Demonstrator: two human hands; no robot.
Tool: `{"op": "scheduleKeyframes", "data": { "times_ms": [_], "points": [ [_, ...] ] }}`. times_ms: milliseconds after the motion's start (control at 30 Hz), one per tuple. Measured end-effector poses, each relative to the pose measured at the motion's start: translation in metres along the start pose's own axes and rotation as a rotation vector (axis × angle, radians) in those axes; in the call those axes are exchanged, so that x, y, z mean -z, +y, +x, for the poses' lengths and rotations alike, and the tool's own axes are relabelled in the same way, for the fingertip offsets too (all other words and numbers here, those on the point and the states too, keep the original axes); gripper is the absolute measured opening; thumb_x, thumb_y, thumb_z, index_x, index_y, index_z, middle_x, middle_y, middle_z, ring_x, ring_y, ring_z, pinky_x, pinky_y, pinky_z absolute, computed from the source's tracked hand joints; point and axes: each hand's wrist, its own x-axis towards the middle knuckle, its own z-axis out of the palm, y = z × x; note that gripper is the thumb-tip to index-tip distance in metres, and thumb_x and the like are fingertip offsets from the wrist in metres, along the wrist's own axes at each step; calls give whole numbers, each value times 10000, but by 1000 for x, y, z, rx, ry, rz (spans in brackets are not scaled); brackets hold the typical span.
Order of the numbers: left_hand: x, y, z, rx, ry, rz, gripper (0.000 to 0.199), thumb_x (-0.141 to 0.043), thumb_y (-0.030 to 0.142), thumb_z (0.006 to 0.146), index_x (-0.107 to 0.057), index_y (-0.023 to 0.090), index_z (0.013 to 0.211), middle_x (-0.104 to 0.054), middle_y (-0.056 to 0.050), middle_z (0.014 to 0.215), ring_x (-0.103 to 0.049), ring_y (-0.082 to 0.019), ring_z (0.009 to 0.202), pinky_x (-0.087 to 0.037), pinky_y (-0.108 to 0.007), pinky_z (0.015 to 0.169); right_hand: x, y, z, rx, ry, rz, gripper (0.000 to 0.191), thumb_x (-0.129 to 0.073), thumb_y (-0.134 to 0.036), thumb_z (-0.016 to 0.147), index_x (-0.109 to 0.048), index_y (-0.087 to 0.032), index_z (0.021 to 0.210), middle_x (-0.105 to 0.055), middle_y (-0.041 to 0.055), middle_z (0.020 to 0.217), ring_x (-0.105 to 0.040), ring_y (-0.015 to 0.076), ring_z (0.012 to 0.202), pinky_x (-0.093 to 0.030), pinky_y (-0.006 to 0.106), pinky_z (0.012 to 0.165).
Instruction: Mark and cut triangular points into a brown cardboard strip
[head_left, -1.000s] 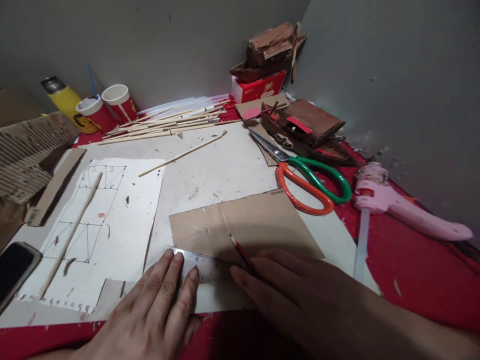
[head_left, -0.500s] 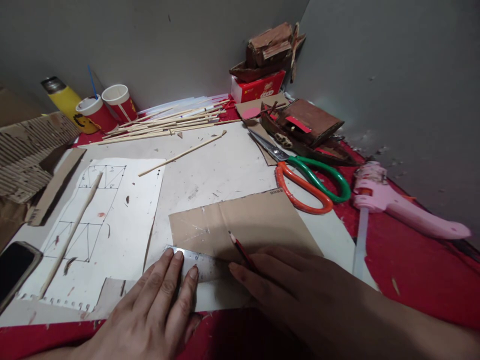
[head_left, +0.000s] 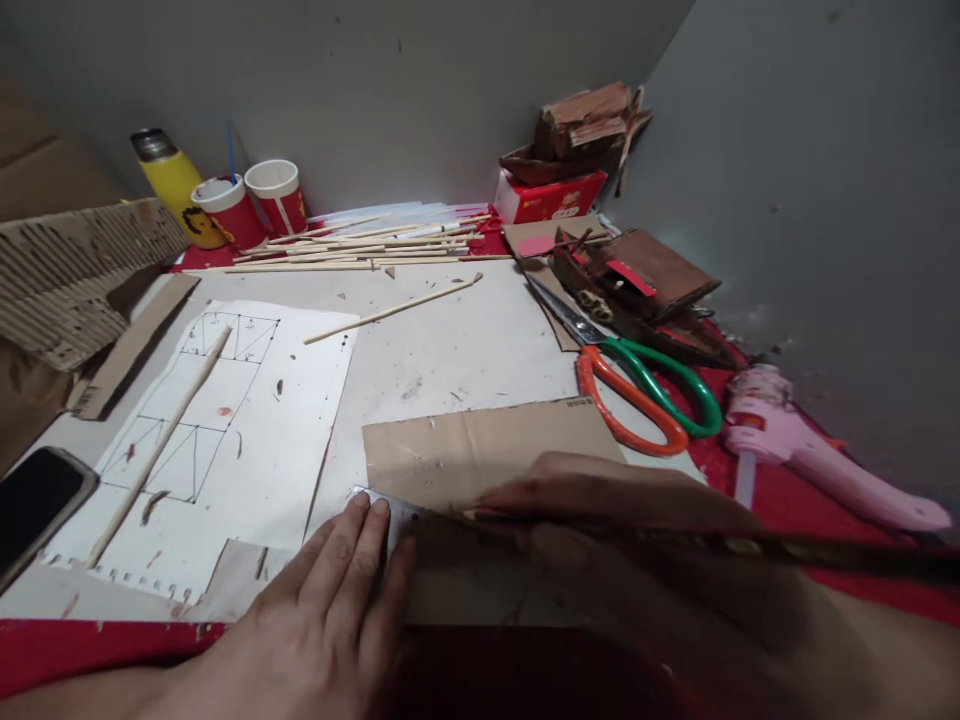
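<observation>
My left hand (head_left: 334, 575) lies with its fingers stretched out, their tips pressing on a clear ruler (head_left: 401, 510). That ruler rests along the near side of a brown cardboard piece (head_left: 487, 445). In my right hand (head_left: 600, 520), blurred and in shadow, is a pencil (head_left: 491, 516). Its tip meets the ruler's upper edge, and its shaft slants low to the right. Much of the ruler is covered by my hands and shadow. Left of them is a sheet of paper (head_left: 292, 400) with ruled drawings, a wooden stick (head_left: 161, 445) lying across it.
Scissors (head_left: 637, 400) and a pink glue gun (head_left: 825, 470) lie to the right. Behind them are brown model boats (head_left: 645, 270). Thin sticks (head_left: 375, 245), cups (head_left: 274, 190) and a yellow bottle (head_left: 176, 185) line the back. A phone (head_left: 45, 500) sits at left.
My right hand has tipped the pencil from pointing up over the cardboard to lying low, its tip now at the ruler's edge. My left hand stays on the ruler. The view has shifted slightly.
</observation>
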Motion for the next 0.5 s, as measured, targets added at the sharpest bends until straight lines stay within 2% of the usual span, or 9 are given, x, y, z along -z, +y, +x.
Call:
{"op": "scheduleKeyframes", "data": {
  "times_ms": [33,67,167,267,367,500],
  "points": [
    [2,0,0,-2,-27,-11,442,-397,208,1013,-542,49,1399,-611,-232,1406,-540,-360,1353,-527,-417,1042,-3,-2,8,-7,-8,126,238,-569,-164,974,-706,-280,1129,-763,22,885,-720,166,686,-584,240,551],
    [3,0,0,-8,-52,-15,440,-418,210,1010,-539,52,1402,-613,-225,1407,-551,-351,1343,-516,-414,1056,-7,-3,17,9,51,205,225,-574,-135,952,-729,-251,1067,-755,10,834,-691,140,628,-560,220,528],
    [3,2,-1,-13,-73,4,443,-451,182,997,-520,46,1413,-618,-228,1398,-557,-367,1336,-501,-441,1069,-21,-3,39,-109,-87,251,178,-556,-116,919,-720,-185,917,-754,25,804,-686,137,660,-556,223,578],
    [-4,5,-1,17,-15,12,437,-472,183,992,-525,45,1403,-631,-224,1380,-532,-389,1355,-468,-468,1095,-32,3,49,-138,-148,224,163,-520,-157,921,-675,-174,873,-724,37,792,-673,147,688,-556,247,619],
    [-12,6,-1,15,57,8,430,-500,245,990,-552,48,1369,-652,-221,1351,-550,-381,1336,-446,-456,1108,-39,8,52,-114,-129,212,166,-491,-197,944,-633,-180,859,-665,25,779,-633,140,671,-529,251,604],
    [-17,6,-1,18,101,17,430,-532,297,984,-579,62,1341,-666,-214,1329,-566,-356,1315,-453,-437,1083,-43,12,53,-163,-124,275,152,-485,-209,945,-584,-192,831,-645,10,755,-605,134,650,-495,249,587]
  ]
}}
